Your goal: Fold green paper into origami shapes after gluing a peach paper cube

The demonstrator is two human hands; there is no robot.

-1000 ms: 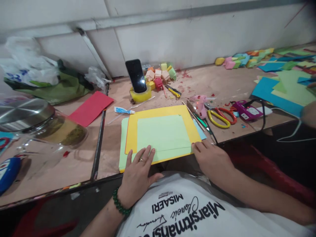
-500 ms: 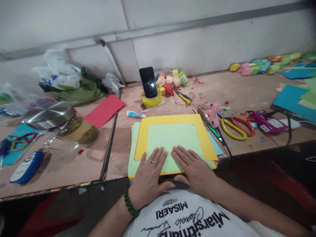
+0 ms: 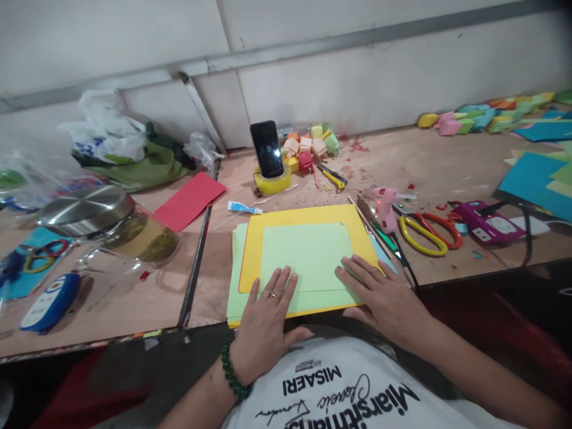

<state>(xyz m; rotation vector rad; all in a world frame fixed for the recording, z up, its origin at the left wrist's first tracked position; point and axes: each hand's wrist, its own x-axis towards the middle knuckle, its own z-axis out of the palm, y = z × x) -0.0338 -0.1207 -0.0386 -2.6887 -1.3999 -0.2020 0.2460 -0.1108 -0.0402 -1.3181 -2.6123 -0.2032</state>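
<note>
Two bare hands lie on a layered stack of coloured paper at the front edge of the pinkish-brown worktop [image 3: 397, 158]. The left hand [image 3: 268, 325], with its ring and green bead bracelet, rests palm down, its fingers straight and slightly apart, thumb spread wide. The right hand [image 3: 382, 298] lies flat too, fingers a little apart, their tips across the right side of the sheets. Uppermost is a small pale green rectangular paper sheet [image 3: 306, 247], its lower edge partly hidden by the left fingers; beneath it a larger bright yellow paper sheet [image 3: 308, 215] shows mainly along the top and sides. More green and yellow layers emerge at the lower left, too tightly overlapped to count. A light blue paper corner [image 3: 389, 257] peeks out by the right hand, mostly covered. Nearby, a pink plastic glue gun [image 3: 384, 208] overlaps the metal blades of yellow-and-red-handled scissors [image 3: 414, 218], so their tips cannot be made out. A black phone [image 3: 267, 149] leans upright in a yellow tape roll [image 3: 273, 183], partly blocking a heap of small coloured paper blocks [image 3: 308, 146]. Blue paper sheets [image 3: 529, 179] run off the right edge; the white printed shirt [image 3: 330, 387] is cut off below.
</note>
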